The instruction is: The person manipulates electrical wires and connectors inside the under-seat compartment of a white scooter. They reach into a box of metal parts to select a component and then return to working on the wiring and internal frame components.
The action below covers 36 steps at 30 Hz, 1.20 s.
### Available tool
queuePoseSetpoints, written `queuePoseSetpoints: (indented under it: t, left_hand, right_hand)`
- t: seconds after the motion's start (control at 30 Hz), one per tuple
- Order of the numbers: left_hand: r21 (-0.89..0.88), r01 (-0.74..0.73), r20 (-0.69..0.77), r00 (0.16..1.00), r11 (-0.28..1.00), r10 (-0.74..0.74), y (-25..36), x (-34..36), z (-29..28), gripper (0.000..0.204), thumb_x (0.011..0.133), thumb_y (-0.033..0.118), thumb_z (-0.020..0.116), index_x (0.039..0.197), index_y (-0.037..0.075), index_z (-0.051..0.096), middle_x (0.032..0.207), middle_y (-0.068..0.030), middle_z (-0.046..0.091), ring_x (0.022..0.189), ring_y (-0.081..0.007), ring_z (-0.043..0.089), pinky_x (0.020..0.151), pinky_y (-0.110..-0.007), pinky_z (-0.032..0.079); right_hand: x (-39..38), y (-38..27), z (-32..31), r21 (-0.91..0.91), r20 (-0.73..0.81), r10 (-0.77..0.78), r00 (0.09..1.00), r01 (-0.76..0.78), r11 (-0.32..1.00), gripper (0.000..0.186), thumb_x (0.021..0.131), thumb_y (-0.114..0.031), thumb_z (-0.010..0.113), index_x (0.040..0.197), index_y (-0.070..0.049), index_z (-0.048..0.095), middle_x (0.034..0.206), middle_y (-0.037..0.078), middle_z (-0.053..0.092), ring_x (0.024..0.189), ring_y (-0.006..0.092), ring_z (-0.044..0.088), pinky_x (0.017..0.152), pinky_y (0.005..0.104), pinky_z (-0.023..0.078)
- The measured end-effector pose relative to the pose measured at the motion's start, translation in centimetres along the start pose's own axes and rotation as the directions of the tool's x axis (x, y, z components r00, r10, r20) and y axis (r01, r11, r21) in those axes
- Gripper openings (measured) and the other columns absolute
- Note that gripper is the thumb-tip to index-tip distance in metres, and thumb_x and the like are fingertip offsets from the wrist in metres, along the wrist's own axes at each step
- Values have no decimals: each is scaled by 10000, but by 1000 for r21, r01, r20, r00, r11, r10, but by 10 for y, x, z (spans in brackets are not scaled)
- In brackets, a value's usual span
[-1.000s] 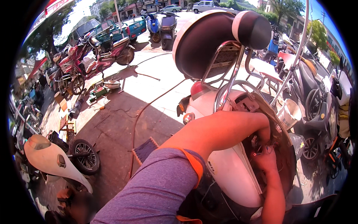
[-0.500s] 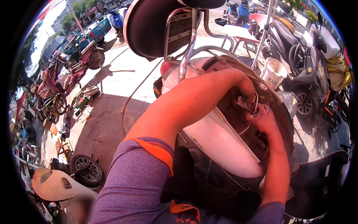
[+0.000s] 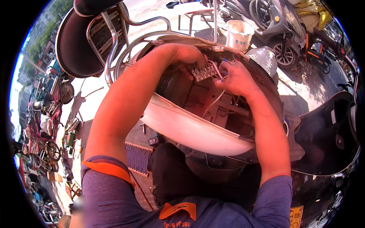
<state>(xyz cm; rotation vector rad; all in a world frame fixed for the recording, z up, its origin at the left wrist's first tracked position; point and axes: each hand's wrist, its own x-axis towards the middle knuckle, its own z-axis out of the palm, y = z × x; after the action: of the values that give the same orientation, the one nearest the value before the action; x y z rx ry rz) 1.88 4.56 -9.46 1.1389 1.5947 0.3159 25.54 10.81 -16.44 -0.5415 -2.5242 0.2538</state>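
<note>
Both my arms reach forward, elbows bent; left hand curled knuckles-up, right hand fingers pinched, hands close together.

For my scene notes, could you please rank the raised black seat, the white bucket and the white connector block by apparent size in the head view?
1. Black seat, largest.
2. White bucket.
3. White connector block, smallest, although nearest the camera.

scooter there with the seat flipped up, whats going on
A person leans over a white scooter whose seat is raised, both bare hands down in the open compartment. The left hand and the right hand meet at a white connector block with thin wires running from it. How tightly either hand holds it is unclear. A white bucket stands beyond the scooter.
</note>
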Motion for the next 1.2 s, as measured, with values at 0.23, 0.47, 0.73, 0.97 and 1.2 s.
queuePoseSetpoints:
  t: [0.23, 0.47, 0.73, 0.97, 1.2]
  left_hand:
    - [9, 11, -7, 1000, 1000, -11, -4, 5, -4, 338, 914, 141, 673, 1226, 31, 742, 1146, -96, 731, 980, -214, 729, 739, -380, 653]
    - [77, 79, -85, 994, 994, -72, 12, -7, -1, 361, 915, 196, 648, 1239, 71, 743, 1067, -61, 744, 813, -161, 715, 662, -354, 622]
    - [167, 85, -71, 995, 982, -74, 4, 2, -3, 405, 895, 173, 657, 1275, 58, 735, 1073, -61, 742, 816, -150, 710, 652, -335, 645]
    - [189, 81, -47, 996, 979, -74, 1, 7, -4, 392, 906, 196, 714, 1266, 43, 745, 1116, -83, 739, 874, -157, 708, 674, -347, 648]
    - [187, 53, -50, 998, 981, -44, 2, 8, 2, 392, 966, 188, 721, 1326, 32, 715, 1161, -85, 725, 1040, -184, 676, 787, -352, 653]
  right_hand:
    - [4, -3, 0, -18, 68, 54, 996, -53, 998, 412, 756, -409, 840, 1013, -92, 781, 987, 132, 776, 952, 340, 735, 932, 434, 582]
    - [2, 1, -1, -42, 70, 76, 995, -74, 996, 415, 761, -409, 848, 1040, -108, 786, 1012, 120, 777, 993, 340, 725, 989, 428, 551]
    - [0, 1, 5, -62, 27, 54, 998, -52, 997, 417, 736, -392, 875, 1039, -122, 782, 990, 109, 769, 969, 342, 710, 971, 429, 542]
    - [0, 0, 3, 34, 72, 61, 996, -64, 997, 375, 762, -340, 888, 936, -58, 712, 939, 148, 726, 936, 388, 675, 877, 490, 550]
    - [-1, -5, -6, 71, 204, 130, 970, -147, 987, 365, 787, -283, 907, 977, -46, 706, 998, 171, 747, 970, 382, 702, 855, 465, 556]
